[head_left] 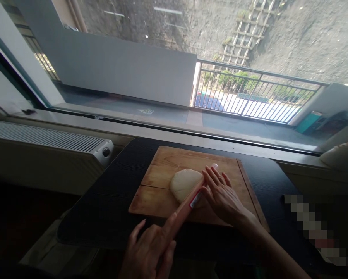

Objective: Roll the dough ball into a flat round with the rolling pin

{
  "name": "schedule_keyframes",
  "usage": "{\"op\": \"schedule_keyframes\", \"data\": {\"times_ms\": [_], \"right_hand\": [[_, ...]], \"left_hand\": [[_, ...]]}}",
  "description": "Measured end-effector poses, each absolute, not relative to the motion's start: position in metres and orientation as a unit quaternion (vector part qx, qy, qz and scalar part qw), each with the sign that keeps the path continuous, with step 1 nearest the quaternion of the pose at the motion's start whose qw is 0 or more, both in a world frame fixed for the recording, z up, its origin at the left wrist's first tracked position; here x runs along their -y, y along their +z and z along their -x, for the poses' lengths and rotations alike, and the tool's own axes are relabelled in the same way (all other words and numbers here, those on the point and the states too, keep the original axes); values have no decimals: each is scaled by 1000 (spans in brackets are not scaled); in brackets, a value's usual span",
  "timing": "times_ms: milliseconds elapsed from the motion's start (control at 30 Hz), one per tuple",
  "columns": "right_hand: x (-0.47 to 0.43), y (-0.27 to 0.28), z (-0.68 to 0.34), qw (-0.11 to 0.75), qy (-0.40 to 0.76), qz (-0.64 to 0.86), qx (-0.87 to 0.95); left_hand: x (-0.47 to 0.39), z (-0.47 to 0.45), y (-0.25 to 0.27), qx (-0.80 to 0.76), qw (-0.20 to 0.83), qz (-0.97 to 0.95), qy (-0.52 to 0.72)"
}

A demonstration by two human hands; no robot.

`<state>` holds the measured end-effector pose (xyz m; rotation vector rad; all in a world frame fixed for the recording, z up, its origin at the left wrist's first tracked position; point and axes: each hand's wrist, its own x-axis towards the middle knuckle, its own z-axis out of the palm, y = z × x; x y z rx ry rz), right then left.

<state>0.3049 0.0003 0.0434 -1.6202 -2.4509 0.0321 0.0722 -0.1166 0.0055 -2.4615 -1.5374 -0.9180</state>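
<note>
A wooden rolling pin [183, 212] with a red-edged label slants across the right edge of a flat, round piece of dough [184, 183]. Its near end is in my left hand [150, 246], closed around it with the index finger along the wood. Toward the far end, my right hand [222, 193] grips the pin from above, its fingers fairly straight and its thumb on the near side. That hand covers part of the pin. Under the dough lies a wooden cutting board [159, 162], with a dark line across its left part.
The board rests on a black table [104, 209] against a window sill [168, 133]. A white radiator [48, 139] stands at the left. At the far right are a pale rounded object [340, 157] on the sill and a pixelated patch. Beyond the glass is a railing [249, 93].
</note>
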Motion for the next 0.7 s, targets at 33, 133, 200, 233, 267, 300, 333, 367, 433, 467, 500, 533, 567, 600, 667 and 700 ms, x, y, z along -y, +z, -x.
{"op": "schedule_keyframes", "data": {"times_ms": [33,133,200,233,267,300,333,367,433,467,500,533,567,600,667,700], "right_hand": [[-5,44,-297,104,10,549,829],[-38,52,-252,116,21,516,848],[-63,59,-221,102,47,465,878],[-72,62,-211,105,52,451,885],[-76,64,-205,105,58,438,891],[-76,65,-204,106,61,432,893],[-71,65,-209,110,61,434,892],[-61,63,-219,115,58,445,886],[-31,56,-248,134,41,489,861],[-14,51,-263,147,28,522,840],[3,47,-277,150,19,542,827],[17,44,-289,147,8,555,819],[26,42,-296,146,-3,567,811],[30,41,-300,142,-10,572,808],[19,44,-295,135,-14,571,809],[5,47,-287,130,-9,563,816]], "left_hand": [[116,-70,5,516,37,803,-295],[112,-60,3,563,8,778,-280],[111,-53,1,589,5,758,-280],[111,-51,1,599,5,751,-278],[112,-50,1,606,6,746,-276],[113,-50,2,609,8,745,-273],[115,-51,2,608,10,747,-269],[116,-53,3,604,12,752,-265],[118,-58,4,586,13,766,-264],[119,-61,4,577,10,773,-265],[118,-62,4,567,5,778,-269],[117,-63,4,560,0,781,-274],[115,-63,4,556,-4,782,-282],[112,-63,5,554,-7,781,-288],[106,-60,6,559,-13,775,-294],[103,-59,8,564,-16,771,-296]]}}
